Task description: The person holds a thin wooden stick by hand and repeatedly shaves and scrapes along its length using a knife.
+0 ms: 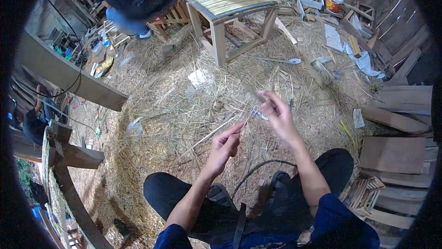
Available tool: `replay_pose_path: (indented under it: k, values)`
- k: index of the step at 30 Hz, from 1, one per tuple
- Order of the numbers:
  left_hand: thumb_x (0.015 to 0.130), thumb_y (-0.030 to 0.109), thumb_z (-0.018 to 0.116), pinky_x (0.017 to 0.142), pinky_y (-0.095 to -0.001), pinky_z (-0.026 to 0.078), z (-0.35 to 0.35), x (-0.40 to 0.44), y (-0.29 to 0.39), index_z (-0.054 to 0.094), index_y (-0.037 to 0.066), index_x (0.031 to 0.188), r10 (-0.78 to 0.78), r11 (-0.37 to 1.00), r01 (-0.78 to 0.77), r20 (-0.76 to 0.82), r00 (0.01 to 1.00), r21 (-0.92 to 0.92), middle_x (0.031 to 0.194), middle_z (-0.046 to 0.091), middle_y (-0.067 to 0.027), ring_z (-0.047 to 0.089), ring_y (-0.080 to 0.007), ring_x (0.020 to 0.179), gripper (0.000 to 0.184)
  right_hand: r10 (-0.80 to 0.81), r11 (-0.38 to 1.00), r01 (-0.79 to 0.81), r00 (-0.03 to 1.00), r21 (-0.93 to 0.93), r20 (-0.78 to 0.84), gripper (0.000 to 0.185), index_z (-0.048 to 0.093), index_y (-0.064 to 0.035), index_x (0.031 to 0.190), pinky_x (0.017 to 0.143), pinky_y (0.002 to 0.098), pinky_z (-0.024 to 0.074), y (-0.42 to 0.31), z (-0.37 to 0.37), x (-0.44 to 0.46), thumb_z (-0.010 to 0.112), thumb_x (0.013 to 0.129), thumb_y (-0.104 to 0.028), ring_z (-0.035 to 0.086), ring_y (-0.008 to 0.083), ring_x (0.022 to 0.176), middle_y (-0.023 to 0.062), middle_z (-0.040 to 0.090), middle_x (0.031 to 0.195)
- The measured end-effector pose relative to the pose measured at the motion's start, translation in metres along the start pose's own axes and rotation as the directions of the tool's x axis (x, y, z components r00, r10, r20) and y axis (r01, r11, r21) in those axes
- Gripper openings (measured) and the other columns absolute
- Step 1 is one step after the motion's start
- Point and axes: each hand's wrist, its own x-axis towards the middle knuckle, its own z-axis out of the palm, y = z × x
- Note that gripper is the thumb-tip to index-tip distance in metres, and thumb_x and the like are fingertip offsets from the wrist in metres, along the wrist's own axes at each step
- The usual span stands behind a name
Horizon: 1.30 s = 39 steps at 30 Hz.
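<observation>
My left hand (225, 147) is closed in a pinch on a thin, pale wooden strip (247, 120) that points up and to the right. To its right and slightly farther forward, my right hand (280, 117) is closed around a knife (253, 91). The knife's flat, dark blade is smeared by motion and angles up to the left, apart from the strip. My fingers hide its handle. Both hands are in the air in front of my knees, above a floor strewn with straw and shavings (170, 120).
A wooden stool (221, 18) with a slatted top stands ahead. Another person (133, 0) bends at the upper left. Wooden beams (78, 76) jut in from the left. Boards (391, 154) and a small slatted wooden piece (363, 193) lie at right. A bucket (334, 2) sits at the back.
</observation>
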Motion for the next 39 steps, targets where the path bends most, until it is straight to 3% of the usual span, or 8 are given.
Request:
replay_pose_path:
  k: [7,19,22,25,28,29,32,39]
  values:
    - [0.099,0.017,0.05,0.048,-0.0193,0.027,0.002,0.003,-0.005,0.055,0.008,0.135,-0.088,0.995,0.084,0.09,0.992,0.048,0.069,0.041,0.0074,0.032,-0.0018,0.055,0.037,0.15,0.934,-0.169,0.985,0.314,0.082,0.043,0.057,-0.0034,0.124,0.087,0.0272,0.0445,0.018,-0.025,0.002,0.061,0.096,-0.036,0.055,0.0099,0.097,0.0032,0.063,0.111]
    - [0.099,0.021,0.056,0.048,-0.0191,0.029,0.005,0.006,-0.002,0.057,0.008,0.133,0.006,1.0,-0.006,-0.056,0.998,-0.011,0.077,0.056,0.0018,0.038,-0.0016,0.055,0.036,0.183,0.953,-0.213,0.972,0.217,0.148,0.048,0.056,0.0013,0.123,0.081,0.0256,0.045,0.029,0.01,-0.007,0.062,0.095,-0.037,0.051,0.0068,0.085,0.0009,0.062,0.113]
    - [0.098,0.019,0.057,0.049,-0.0196,0.03,0.002,0.006,-0.001,0.055,0.007,0.135,0.005,0.999,-0.009,-0.063,0.998,-0.053,0.078,0.056,0.001,0.039,-0.0032,0.057,0.038,0.169,0.984,-0.178,0.96,0.021,0.224,0.061,0.054,0.0029,0.129,0.092,0.0322,0.0461,0.015,0.008,-0.008,0.063,0.092,-0.044,0.059,0.0174,0.104,0.01,0.063,0.116]
    - [0.099,0.018,0.057,0.048,-0.0195,0.029,-0.003,0.008,-0.004,0.061,0.007,0.125,0.065,0.994,-0.072,-0.084,0.994,-0.083,0.077,0.056,0.0014,0.038,-0.0021,0.054,0.029,0.173,0.985,-0.164,0.947,-0.055,0.271,0.058,0.058,0.0031,0.126,0.088,0.033,0.0487,0.022,0.018,-0.013,0.063,0.092,-0.044,0.063,0.0188,0.1,0.0135,0.066,0.113]
    - [0.098,0.016,0.057,0.047,-0.0194,0.028,-0.008,0.007,-0.009,0.064,0.006,0.118,0.11,0.989,-0.119,-0.1,0.989,-0.091,0.077,0.056,0.0014,0.037,-0.0013,0.053,0.024,0.037,0.984,0.021,0.948,-0.177,0.315,0.055,0.058,0.0052,0.126,0.071,0.0278,0.0482,0.015,0.024,-0.015,0.066,0.092,-0.037,0.057,0.0083,0.081,0.0098,0.068,0.098]
    - [0.098,0.015,0.056,0.047,-0.0194,0.028,-0.008,0.007,-0.009,0.065,0.005,0.116,0.123,0.987,-0.133,-0.107,0.987,-0.092,0.077,0.056,0.0014,0.037,-0.0012,0.054,0.022,-0.068,0.978,0.118,0.961,-0.174,0.268,0.056,0.058,0.0061,0.126,0.07,0.0294,0.0493,0.022,0.028,-0.017,0.067,0.091,-0.037,0.06,0.0094,0.08,0.0146,0.07,0.097]
    - [0.097,0.012,0.056,0.047,-0.0194,0.028,-0.002,0.004,-0.003,0.064,0.006,0.115,0.123,0.986,-0.137,-0.128,0.984,-0.1,0.078,0.056,0.0015,0.038,-0.0013,0.054,0.021,0.053,0.955,0.045,0.948,-0.294,0.315,0.054,0.059,0.0046,0.125,0.075,0.0326,0.0509,0.002,0.023,-0.017,0.067,0.091,-0.037,0.066,0.0162,0.086,0.0183,0.071,0.1]
    - [0.098,0.011,0.053,0.048,-0.0216,0.028,-0.001,0.004,-0.002,0.064,0.006,0.108,0.101,0.988,-0.112,-0.099,0.99,-0.109,0.074,0.052,0.0028,0.037,-0.0035,0.054,0.015,-0.067,0.905,0.183,0.953,-0.383,0.297,0.046,0.067,-0.006,0.118,0.079,0.0386,0.0509,0.005,0.018,-0.019,0.067,0.088,-0.041,0.068,0.0312,0.089,0.0169,0.069,0.106]
